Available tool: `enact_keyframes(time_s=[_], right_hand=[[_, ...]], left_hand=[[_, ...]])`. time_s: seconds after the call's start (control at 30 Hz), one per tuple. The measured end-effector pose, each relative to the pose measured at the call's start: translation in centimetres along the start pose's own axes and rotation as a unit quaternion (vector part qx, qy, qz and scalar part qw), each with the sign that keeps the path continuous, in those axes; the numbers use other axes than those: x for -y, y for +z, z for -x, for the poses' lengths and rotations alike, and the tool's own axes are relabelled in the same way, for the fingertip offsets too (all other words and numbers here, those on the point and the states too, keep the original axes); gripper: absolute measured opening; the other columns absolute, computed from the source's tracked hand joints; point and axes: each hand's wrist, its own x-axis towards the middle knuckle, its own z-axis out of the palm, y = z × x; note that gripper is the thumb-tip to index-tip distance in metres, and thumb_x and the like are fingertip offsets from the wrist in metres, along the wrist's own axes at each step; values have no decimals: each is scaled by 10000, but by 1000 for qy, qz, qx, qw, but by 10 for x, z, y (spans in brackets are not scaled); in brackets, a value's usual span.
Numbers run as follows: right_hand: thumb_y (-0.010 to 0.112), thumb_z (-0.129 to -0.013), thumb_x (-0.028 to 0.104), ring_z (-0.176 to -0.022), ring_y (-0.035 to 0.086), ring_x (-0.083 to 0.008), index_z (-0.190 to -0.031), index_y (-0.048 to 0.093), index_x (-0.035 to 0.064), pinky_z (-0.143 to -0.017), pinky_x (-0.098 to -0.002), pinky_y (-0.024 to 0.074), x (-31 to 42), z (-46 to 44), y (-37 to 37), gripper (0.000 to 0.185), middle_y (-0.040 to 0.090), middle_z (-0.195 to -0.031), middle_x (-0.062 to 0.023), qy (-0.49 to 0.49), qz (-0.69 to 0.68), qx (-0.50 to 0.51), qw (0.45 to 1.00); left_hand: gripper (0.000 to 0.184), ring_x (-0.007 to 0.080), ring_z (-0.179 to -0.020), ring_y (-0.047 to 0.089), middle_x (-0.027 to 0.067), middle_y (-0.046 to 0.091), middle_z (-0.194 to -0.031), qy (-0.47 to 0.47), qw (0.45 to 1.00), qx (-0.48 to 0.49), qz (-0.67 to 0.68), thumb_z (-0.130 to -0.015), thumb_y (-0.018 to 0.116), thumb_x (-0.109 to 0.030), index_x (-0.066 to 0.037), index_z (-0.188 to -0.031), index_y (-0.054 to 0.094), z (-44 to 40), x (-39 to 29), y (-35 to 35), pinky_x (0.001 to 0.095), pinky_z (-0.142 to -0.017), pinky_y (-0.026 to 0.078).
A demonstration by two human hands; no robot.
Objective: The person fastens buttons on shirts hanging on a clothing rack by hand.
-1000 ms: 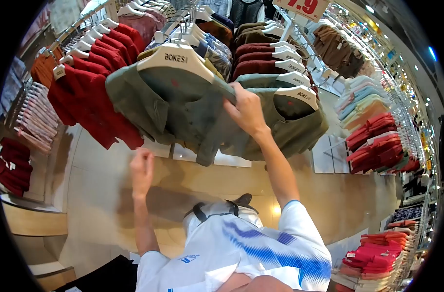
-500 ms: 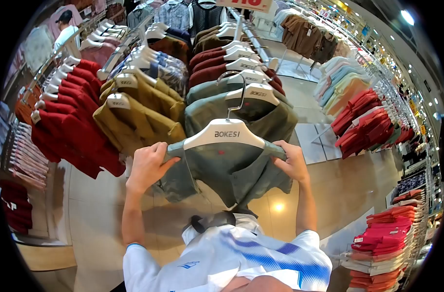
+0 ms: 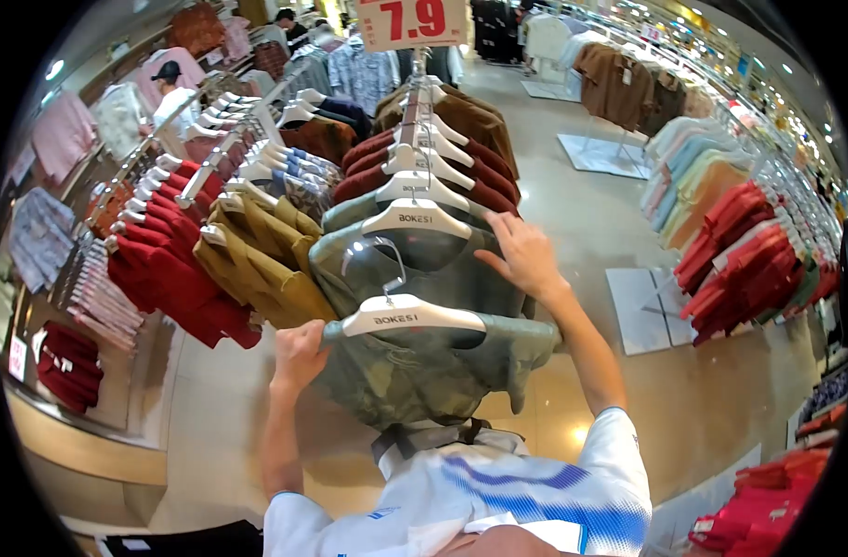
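Note:
A grey-green garment (image 3: 415,367) hangs on a white BOKESI hanger (image 3: 415,316), its metal hook upward, off the rack and close to my body. My left hand (image 3: 300,357) is closed on the garment's left shoulder. My right hand (image 3: 524,251) has its fingers apart, off the held garment, beside the shoulder of the green garments on the rack. Just beyond the held one, another green garment (image 3: 424,255) hangs on its own BOKESI hanger.
Mustard garments (image 3: 261,260) and red garments (image 3: 178,278) hang at the left. A 7.9 price sign (image 3: 413,23) stands on the rack. Pastel and red clothes (image 3: 735,269) hang at the right. Farther back at the left is a person (image 3: 173,97) in a dark cap.
The garment came off the rack into both hands. Since then my right hand has let go of its shoulder and moved up towards the rack, while my left hand keeps hold.

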Motion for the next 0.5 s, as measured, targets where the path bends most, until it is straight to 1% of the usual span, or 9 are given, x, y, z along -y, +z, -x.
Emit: enact_keyframes(time_s=[0.03, 0.07, 0.13, 0.17, 0.2, 0.27, 0.3, 0.43, 0.5], right_hand=[[671, -868, 386, -886, 645, -281, -1221, 549, 77, -694, -409, 507, -2, -4, 7, 485, 604, -966, -100, -14, -15, -20, 1000], [671, -868, 386, -886, 645, -281, -1221, 549, 77, -694, -409, 507, -6, -7, 14, 485, 604, -966, -100, -22, -20, -24, 999], [661, -882, 364, -773, 661, -287, -1088, 568, 76, -624, -409, 521, -14, -13, 29, 366, 625, -900, -100, -24, -10, 27, 999], [657, -890, 333, -707, 657, -292, -975, 555, 73, -598, -405, 525, -19, -15, 38, 292, 622, -822, -99, -58, -16, -24, 998], [657, -890, 333, -707, 657, -292, -975, 555, 73, -598, -405, 525, -23, -19, 41, 292, 622, -822, -99, -64, -21, -28, 997], [657, -891, 313, -718, 657, -294, -960, 557, 69, -603, -401, 526, -31, -25, 47, 273, 617, -822, -99, -53, -44, -79, 995], [661, -889, 291, -715, 652, -305, -956, 551, 62, -607, -409, 524, -35, -30, 48, 262, 611, -818, -105, -45, -46, -70, 995], [667, -882, 288, -736, 656, -298, -939, 544, 60, -621, -418, 523, -46, -42, 55, 264, 606, -833, -105, -56, -27, -61, 996], [651, -902, 277, -843, 662, -288, -1015, 567, 35, -696, -397, 526, -45, -39, 45, 280, 622, -892, -120, -39, -17, -12, 999]], left_hand=[[328, 338, -623, 601, 104, 598, -713, -20, 1000, 5, 4, -616, 756, -49, -54, -884, 566, 0, -9, -2, 420, -520, 443], [328, 338, -623, 601, 104, 598, -713, -25, 1000, 1, -4, -616, 756, -49, -54, -884, 566, -1, -13, -3, 420, -520, 443], [305, 338, -623, 597, 101, 593, -710, -35, 999, 4, -13, -624, 749, -55, -55, -860, 555, -3, -19, -1, 421, -511, 433], [305, 338, -623, 597, 101, 593, -710, -40, 999, -1, -22, -624, 749, -55, -55, -860, 555, -5, -21, -2, 421, -511, 433], [298, 341, -626, 598, 101, 595, -709, -37, 999, 5, -27, -630, 753, -63, -56, -850, 551, -8, -22, -3, 423, -511, 432], [292, 343, -629, 598, 102, 596, -708, -32, 999, 14, -35, -637, 757, -70, -57, -839, 548, -14, -22, -3, 424, -511, 432], [291, 343, -635, 602, 104, 599, -710, -40, 999, 6, -35, -645, 765, -83, -56, -832, 544, -18, -21, -2, 425, -513, 434], [286, 344, -662, 614, 107, 614, -722, -42, 998, -1, -37, -684, 783, -128, -57, -823, 543, -38, -10, 3, 437, -537, 448], [261, 345, -681, 621, 105, 623, -730, -34, 999, 10, -35, -722, 766, -145, -60, -837, 548, -46, 0, 8, 441, -559, 460]])
